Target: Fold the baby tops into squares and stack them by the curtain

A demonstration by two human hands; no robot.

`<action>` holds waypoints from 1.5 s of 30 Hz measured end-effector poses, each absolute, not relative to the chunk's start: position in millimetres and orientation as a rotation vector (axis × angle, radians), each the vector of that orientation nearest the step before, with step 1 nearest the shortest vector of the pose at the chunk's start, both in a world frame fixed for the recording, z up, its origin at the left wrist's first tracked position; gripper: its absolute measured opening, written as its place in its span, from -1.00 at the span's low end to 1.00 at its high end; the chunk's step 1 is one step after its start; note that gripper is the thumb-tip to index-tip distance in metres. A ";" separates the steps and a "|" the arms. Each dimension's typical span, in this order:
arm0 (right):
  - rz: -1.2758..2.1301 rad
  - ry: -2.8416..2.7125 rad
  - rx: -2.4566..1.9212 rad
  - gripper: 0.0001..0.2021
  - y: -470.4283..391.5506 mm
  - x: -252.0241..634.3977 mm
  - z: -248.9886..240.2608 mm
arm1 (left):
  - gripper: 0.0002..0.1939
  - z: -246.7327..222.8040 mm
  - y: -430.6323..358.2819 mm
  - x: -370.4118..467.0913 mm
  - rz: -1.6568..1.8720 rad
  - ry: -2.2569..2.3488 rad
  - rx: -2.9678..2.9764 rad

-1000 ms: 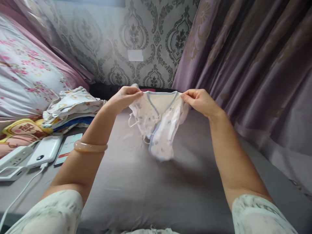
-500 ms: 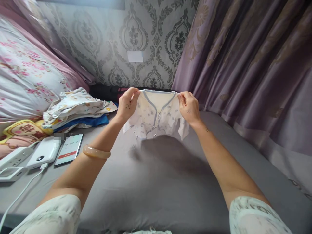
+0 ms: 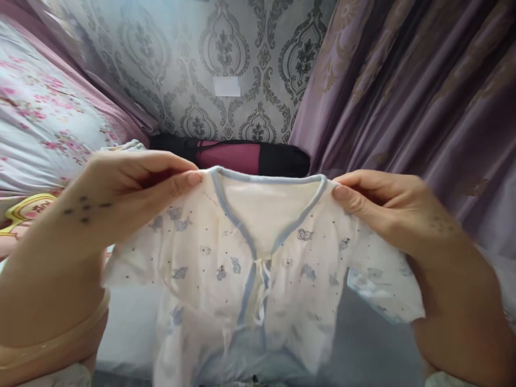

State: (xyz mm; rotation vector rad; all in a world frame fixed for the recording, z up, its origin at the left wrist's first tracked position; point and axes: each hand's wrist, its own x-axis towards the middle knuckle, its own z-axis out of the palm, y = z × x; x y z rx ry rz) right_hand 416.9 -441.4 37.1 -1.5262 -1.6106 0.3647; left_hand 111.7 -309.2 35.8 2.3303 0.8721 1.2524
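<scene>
A small white baby shirt [image 3: 203, 274] with blue neck trim, a printed pattern of little animals and a tie at the front hangs close in front of me. My left hand [image 3: 133, 196] pinches its left shoulder between thumb and fingers. On the other side, my right hand [image 3: 387, 207] grips the right shoulder the same way. The neckline is stretched between both hands, and the sleeves and hem dangle below. The hem is blurred and partly cut off by the lower edge of the view.
Below the shirt lies a grey bed sheet [image 3: 374, 344]. A long black and maroon bag [image 3: 229, 156] rests along the patterned wall [image 3: 177, 80]. Purple curtains [image 3: 407, 91] hang at right. On the left are floral bedding [image 3: 44, 107] and a yellow cushion [image 3: 28, 215].
Both hands have brought the shirt from over the far part of the bed up close to me, still held by the shoulders. It now hides the phone and most of the folded clothes.
</scene>
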 end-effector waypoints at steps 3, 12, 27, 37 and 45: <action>0.594 -1.642 -1.614 -0.62 -415.4 429.7 12.3 | -0.66 14.5 -280.8 121.1 0.831 0.870 2.311; 0.375 -1.844 -2.066 -0.72 -331.6 458.6 -131.4 | -0.63 -139.2 -192.5 188.3 0.351 1.075 2.454; -0.143 -2.153 -2.321 -0.65 -286.6 470.1 -179.6 | -0.65 -181.9 -157.2 216.8 0.121 1.274 2.790; -0.092 -2.166 -2.339 -0.65 -239.7 489.0 -185.2 | -0.65 -187.0 -112.1 240.0 0.124 1.307 2.800; 0.054 -2.022 -2.344 -0.68 -223.2 493.4 -184.3 | -0.71 -192.3 -89.7 256.7 0.228 1.342 2.610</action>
